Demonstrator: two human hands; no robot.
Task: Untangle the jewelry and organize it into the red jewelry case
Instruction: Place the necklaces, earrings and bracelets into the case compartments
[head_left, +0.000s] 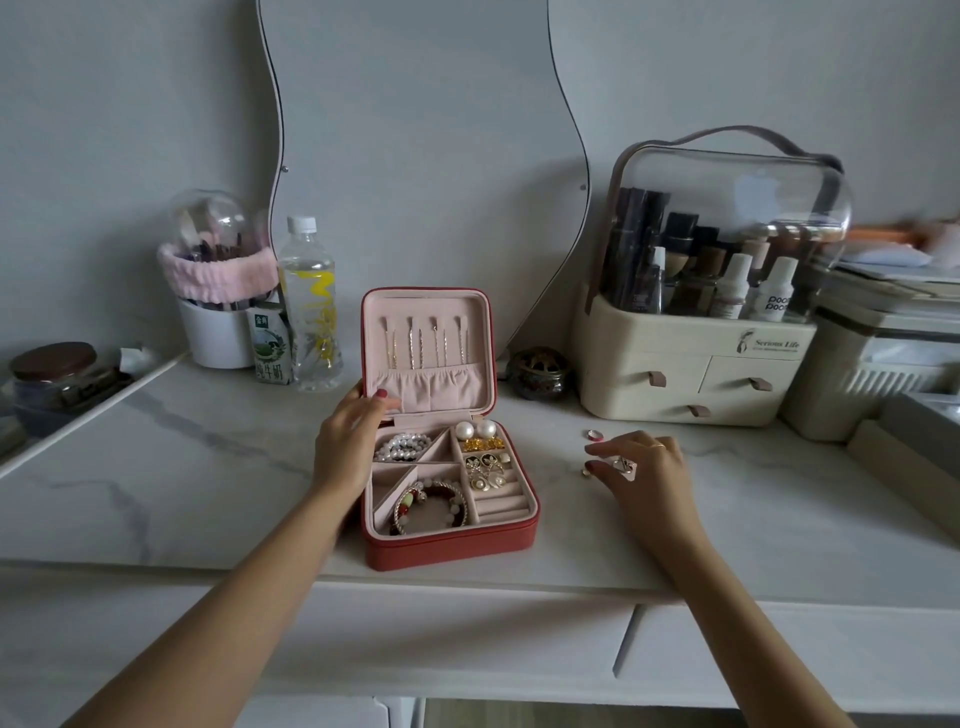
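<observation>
The red jewelry case (452, 548) stands open on the marble top, pink inside. Several thin necklaces (426, 340) hang in its lid. Its tray holds a pearl bracelet (402, 447), two pearl earrings (475, 429), gold pieces (483, 444), flower earrings (485, 470) and beaded bracelets (431, 506). My left hand (348, 441) rests against the case's left side, fingers on the lid's lower edge. My right hand (641, 467) hovers over the table to the right, pinching a small ring (623, 464). Another ring (594, 434) and a tiny piece (587, 472) lie on the table beside it.
A wavy mirror (431, 156) leans on the wall behind. At left stand a white cup with pink headband (218, 291), a milk carton (270, 348) and a water bottle (311, 312). A small dark jar (540, 371) and a cream cosmetics organizer (696, 322) stand at right.
</observation>
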